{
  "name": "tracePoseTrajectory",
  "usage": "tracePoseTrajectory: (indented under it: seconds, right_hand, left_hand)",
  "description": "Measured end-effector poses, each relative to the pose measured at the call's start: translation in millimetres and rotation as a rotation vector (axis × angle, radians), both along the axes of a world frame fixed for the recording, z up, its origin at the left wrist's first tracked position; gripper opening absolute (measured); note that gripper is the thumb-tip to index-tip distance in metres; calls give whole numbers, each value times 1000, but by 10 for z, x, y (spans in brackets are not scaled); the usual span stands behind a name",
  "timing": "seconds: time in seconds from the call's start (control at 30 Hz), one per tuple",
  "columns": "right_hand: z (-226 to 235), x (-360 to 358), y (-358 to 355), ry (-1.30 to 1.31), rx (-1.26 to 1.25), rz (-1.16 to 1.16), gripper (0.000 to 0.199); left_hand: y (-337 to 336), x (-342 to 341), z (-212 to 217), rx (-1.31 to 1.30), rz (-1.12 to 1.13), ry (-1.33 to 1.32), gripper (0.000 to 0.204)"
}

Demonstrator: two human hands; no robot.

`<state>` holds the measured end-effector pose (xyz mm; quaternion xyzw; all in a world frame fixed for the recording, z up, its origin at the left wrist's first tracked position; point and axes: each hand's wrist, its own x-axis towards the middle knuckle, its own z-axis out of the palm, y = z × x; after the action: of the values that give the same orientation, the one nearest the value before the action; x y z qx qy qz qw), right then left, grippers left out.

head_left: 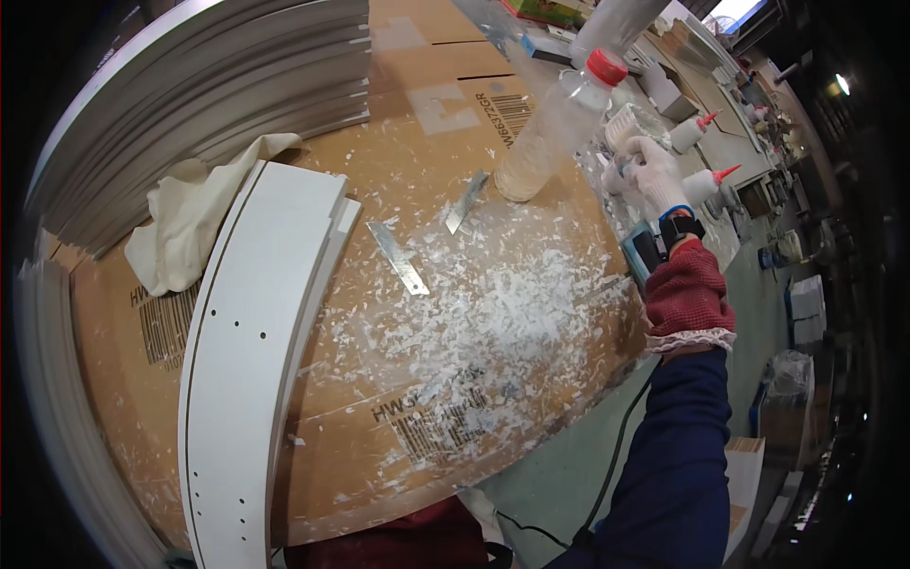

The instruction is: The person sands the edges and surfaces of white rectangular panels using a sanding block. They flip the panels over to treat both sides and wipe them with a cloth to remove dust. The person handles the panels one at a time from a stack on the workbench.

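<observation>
My right hand (654,175), in a white glove, reaches to the far right edge of the cardboard-covered table. Its fingers are curled in a pinch around something whitish that I cannot make out. Close by are a clear plastic container (633,123) and two white squeeze bottles with red nozzles, one (690,133) behind the other (703,186). My left hand is not in view. A long curved white panel (248,256) with small drilled holes lies on the left of the cardboard (379,123). Two flat metal blades (398,260) rest near the middle.
White shavings (512,322) cover much of the cardboard. A large clear bottle with a red cap (555,133) stands tilted-looking at the far side. Stacked curved white panels (218,85) fill the far left, beside a cream cloth (185,228). A black cable (621,446) hangs near my right arm.
</observation>
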<state>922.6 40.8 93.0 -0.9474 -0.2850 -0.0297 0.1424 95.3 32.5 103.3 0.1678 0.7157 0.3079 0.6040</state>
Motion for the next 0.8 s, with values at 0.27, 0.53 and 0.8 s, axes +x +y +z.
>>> tracePoseTrajectory:
  seconds: [0.27,0.53,0.8]
  right_hand:
    - [29,99,-414,517,718,-14,32]
    - [-97,29,-680,819,1179,77,18]
    - [57,-302,-785,676,1141,73,24]
  left_hand:
    - [-17,-56,-15,9,-8,-41,53]
    - [-25,-76,-68,61,-5,167,46]
    - [-1,-318,-148,17,-44,67,46]
